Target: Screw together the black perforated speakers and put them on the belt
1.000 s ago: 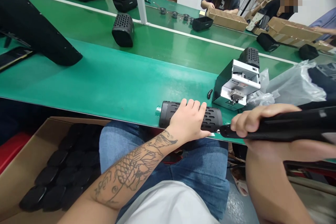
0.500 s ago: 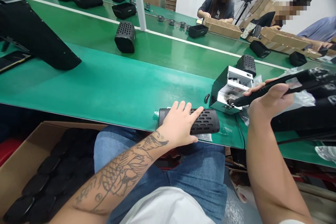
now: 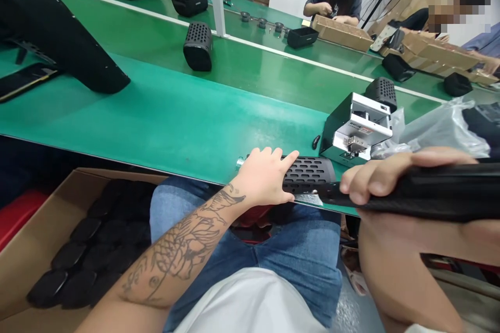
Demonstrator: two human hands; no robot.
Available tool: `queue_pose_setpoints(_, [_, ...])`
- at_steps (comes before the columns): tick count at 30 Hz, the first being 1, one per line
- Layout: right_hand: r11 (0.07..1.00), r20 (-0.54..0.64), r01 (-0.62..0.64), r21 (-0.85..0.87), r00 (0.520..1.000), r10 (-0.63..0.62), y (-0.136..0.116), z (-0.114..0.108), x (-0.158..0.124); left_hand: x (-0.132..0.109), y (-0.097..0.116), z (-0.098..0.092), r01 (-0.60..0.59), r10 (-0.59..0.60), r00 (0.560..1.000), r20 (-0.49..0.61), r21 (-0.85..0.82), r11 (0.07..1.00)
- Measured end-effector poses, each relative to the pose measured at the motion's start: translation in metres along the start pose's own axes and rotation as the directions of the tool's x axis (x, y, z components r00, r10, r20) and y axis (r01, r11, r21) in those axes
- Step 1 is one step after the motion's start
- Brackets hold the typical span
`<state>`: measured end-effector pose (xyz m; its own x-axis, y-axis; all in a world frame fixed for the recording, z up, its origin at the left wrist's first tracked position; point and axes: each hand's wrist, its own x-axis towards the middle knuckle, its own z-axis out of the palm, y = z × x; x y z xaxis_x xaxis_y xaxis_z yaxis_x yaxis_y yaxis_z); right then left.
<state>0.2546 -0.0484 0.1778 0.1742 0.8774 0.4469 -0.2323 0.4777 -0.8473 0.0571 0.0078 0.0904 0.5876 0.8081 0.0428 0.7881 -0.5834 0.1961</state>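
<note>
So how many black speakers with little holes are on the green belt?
3: one speaker under the left hand, another speaker upright on the green belt, a third speaker behind the white machine. Others may be hidden.

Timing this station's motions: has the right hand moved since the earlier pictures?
Yes: the right hand with its black screwdriver has moved away from the white machine, down to the end of the black speaker.

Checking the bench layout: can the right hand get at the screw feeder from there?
Probably yes: the right hand, gripping a black electric screwdriver, sits just in front of the screw feeder, and nothing stands between them.
</note>
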Motion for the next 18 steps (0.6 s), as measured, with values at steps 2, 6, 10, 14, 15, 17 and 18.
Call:
queue_pose_setpoints(2, [1.000,0.020,-0.007,-0.029,1.000,0.008,0.004,0.021,-0.004,0.000,0.000,0.000,0.001,-0.002,1.000,-0.011,-0.007,1.000])
queue_pose_setpoints(6, [0.999,-0.026,-0.017,-0.033,1.000,0.016,0.018,0.040,0.000,0.000,0.001,-0.001,0.012,-0.012,1.000,-0.011,-0.032,0.999])
queue_pose_setpoints(10, [0.999,0.007,-0.041,-0.013,0.999,0.041,0.028,0.040,0.000,0.000,0.001,-0.001,0.011,-0.011,1.000,0.003,-0.034,0.999])
queue_pose_setpoints(14, [0.999,0.019,-0.020,-0.026,1.000,0.021,0.030,0.043,-0.002,0.000,0.001,-0.001,0.007,-0.007,1.000,0.002,-0.034,0.999])
queue_pose_setpoints(15, [0.999,0.020,-0.011,-0.031,1.000,0.012,0.029,0.044,-0.002,0.000,0.001,-0.001,0.005,-0.005,1.000,0.004,-0.036,0.999])
queue_pose_setpoints(17, [0.999,0.024,0.003,-0.045,1.000,-0.002,0.028,0.045,-0.002,0.000,0.001,-0.002,0.004,-0.003,1.000,0.017,-0.040,0.999])
queue_pose_setpoints(18, [0.999,0.028,0.004,-0.051,1.000,-0.003,0.027,0.045,-0.002,0.000,0.001,-0.002,0.004,-0.003,1.000,0.023,-0.041,0.999])
